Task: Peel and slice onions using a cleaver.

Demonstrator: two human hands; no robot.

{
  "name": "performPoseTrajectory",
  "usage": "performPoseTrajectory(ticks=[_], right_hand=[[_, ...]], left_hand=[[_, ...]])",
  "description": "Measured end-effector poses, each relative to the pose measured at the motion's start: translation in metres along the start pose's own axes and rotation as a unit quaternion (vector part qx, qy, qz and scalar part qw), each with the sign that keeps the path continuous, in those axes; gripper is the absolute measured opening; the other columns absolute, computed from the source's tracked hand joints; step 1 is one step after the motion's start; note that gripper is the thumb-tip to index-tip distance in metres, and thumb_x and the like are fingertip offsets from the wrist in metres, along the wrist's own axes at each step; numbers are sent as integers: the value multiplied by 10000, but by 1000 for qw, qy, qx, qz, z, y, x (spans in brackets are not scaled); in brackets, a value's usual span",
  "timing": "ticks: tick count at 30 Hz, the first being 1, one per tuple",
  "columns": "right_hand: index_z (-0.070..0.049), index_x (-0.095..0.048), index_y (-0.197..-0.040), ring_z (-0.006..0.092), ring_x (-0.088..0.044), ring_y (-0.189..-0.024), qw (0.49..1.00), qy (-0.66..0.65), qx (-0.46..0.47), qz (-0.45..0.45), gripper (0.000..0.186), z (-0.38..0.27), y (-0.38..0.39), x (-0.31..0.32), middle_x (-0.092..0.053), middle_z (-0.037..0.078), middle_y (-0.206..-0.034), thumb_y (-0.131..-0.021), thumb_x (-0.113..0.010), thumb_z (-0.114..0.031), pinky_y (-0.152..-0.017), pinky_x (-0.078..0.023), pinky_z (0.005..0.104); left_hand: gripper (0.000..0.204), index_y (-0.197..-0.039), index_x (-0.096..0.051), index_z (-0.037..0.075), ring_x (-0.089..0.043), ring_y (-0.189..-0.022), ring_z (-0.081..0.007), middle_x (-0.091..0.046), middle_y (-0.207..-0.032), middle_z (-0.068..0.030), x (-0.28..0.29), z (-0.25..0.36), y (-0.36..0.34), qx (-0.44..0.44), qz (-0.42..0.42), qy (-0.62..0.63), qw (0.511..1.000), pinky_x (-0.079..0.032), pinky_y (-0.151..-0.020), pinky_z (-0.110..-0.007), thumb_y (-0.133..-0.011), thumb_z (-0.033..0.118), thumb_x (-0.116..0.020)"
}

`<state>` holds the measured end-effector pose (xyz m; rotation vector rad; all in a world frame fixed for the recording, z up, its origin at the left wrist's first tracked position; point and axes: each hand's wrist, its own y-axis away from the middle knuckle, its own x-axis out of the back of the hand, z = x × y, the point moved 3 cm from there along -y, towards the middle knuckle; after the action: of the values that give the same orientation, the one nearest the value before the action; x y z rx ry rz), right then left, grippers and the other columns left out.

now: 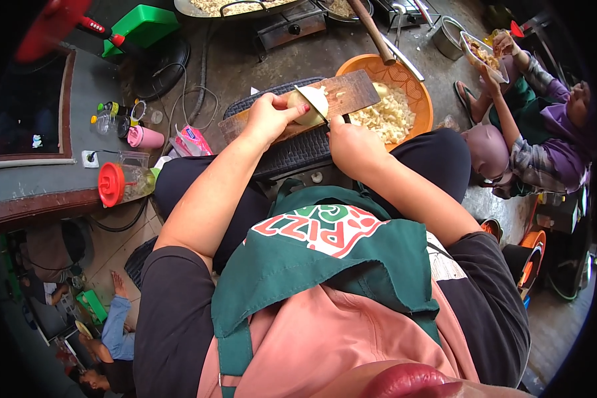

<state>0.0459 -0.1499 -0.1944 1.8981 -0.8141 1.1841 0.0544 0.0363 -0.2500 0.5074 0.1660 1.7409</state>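
Note:
My left hand is closed around a pale, round, peeled vegetable that looks like an onion, pressing it on a wooden board. The knife is in my right hand, fingers wrapped round its handle. Its blade lies slantwise against the upper side of the vegetable. The board rests across a black ribbed support between my knees. Just beyond my right hand, an orange basin holds pale chopped pieces, and the board's right end overhangs it.
A stove and a wide pan stand ahead, with a long wooden handle reaching toward the basin. To the right a seated person holds a food container. Bottles, a pink tumbler and cables lie left.

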Motion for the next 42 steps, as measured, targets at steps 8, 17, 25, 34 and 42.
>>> performPoseTrajectory(ticks=[8, 17, 25, 34, 42], right_hand=[[22, -505, -992, 342, -694, -797, 1000, -14, -14, -23, 170, 3, -15, -21, -686, 222, -846, -863, -466, -81, -686, -548, 441], [22, -504, -1007, 359, -689, -817, 999, -43, -19, 21, 184, 15, -23, -46, -682, 235, -856, -866, -463, -89, -706, -547, 450], [4, -513, -1001, 383, -673, -831, 997, -61, -3, 45, 214, 23, -19, -50, -673, 238, -873, -915, -470, -187, -735, -525, 483], [25, -526, -1011, 376, -660, -791, 988, -151, 18, -31, 320, 24, -22, -39, -666, 225, -836, -945, -487, -285, -759, -504, 474], [39, -532, -995, 319, -666, -637, 979, -196, -8, -61, 330, 27, -22, -35, -662, 191, -729, -962, -452, -279, -716, -511, 446]], left_hand=[[438, -992, -552, -53, -627, -794, -145, -631, -939, -128, -4, 9, 8, 18, -12, 6, 1000, -534, -691, -235, -757, 200, -821], [468, -1067, -539, -15, -602, -859, -185, -568, -1060, -146, -12, -1, 10, -211, 118, -166, 956, -532, -774, -316, -781, 264, -784], [723, -1182, -477, -15, -589, -1033, -277, -520, -1172, -182, -23, -8, 18, -293, 158, -204, 921, -496, -892, -360, -665, 318, -858], [691, -1112, -502, 0, -559, -1033, -301, -549, -1097, -171, -20, 4, 26, -232, 147, -170, 946, -466, -905, -378, -612, 323, -853], [699, -1144, -567, 4, -574, -1067, -323, -546, -1139, -184, 6, 26, 31, -145, 125, -402, 895, -470, -933, -385, -613, 372, -831]])
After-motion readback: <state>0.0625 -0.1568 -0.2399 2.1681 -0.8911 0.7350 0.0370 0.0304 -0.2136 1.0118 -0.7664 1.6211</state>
